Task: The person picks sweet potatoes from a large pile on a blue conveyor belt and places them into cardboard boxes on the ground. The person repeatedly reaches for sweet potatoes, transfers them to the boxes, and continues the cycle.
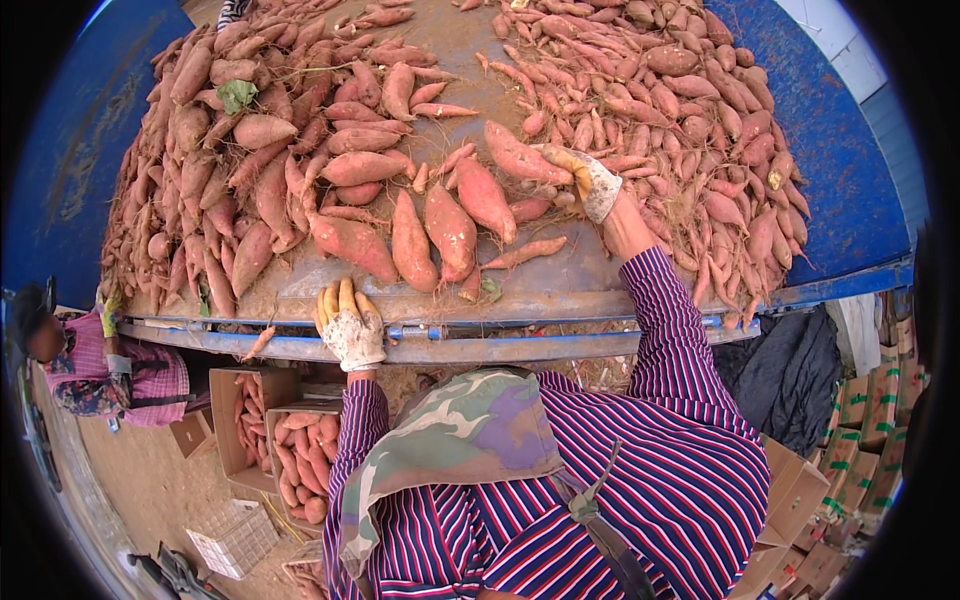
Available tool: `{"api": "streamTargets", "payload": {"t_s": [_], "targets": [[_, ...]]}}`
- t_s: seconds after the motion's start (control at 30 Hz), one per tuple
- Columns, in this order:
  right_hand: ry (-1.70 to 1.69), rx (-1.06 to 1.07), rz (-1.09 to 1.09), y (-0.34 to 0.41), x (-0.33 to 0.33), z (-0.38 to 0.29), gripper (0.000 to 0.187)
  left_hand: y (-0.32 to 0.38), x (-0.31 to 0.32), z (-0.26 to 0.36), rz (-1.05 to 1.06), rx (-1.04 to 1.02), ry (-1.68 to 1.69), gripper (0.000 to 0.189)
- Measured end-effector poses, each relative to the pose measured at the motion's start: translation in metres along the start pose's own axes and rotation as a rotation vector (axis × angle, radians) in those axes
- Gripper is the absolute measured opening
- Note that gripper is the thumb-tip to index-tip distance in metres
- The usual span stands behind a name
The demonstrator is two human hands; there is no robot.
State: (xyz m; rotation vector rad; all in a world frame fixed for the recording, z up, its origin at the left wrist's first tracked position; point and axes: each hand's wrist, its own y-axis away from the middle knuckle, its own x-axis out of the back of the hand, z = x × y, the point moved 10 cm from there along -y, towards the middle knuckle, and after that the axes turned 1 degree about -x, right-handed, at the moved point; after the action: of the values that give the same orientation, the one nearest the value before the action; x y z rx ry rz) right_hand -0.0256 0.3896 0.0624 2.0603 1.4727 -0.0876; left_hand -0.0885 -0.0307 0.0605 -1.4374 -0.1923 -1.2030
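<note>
My right hand (pixel 583 178), in a white glove with a yellow-orange palm, is closed around one end of a sweet potato (pixel 525 155) above the metal truck bed. My left hand (pixel 349 322), gloved alike, rests at the bed's front edge with its fingers spread and nothing in it. Between the hands lie several large sweet potatoes (pixel 450 229) and a thin one (pixel 525 253). A heap of larger sweet potatoes (pixel 259 131) stands at the left, and a heap of mostly smaller ones (pixel 637 112) at the right.
Blue metal side walls (pixel 825 150) flank the heaps. Cardboard boxes of sweet potatoes (pixel 304 465) stand below the bed edge (pixel 517 349), near a white plastic crate (pixel 234 538). A co-worker in a pink checked garment (pixel 157 379) is at the left. Stacked cartons (pixel 862 435) and black sheeting (pixel 787 371) lie right.
</note>
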Motion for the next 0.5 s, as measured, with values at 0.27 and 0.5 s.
{"api": "streamTargets", "payload": {"t_s": [0.27, 0.5], "targets": [[0.239, 0.104, 0.079, 0.016, -0.023, -0.014, 0.043, 0.000, 0.000, 0.000, 0.012, -0.021, -0.008, 0.030], [1.756, 0.212, 0.018, 0.012, -0.060, -0.008, 0.046, -0.001, -0.003, -0.002, -0.016, -0.001, -0.003, 0.029]]}}
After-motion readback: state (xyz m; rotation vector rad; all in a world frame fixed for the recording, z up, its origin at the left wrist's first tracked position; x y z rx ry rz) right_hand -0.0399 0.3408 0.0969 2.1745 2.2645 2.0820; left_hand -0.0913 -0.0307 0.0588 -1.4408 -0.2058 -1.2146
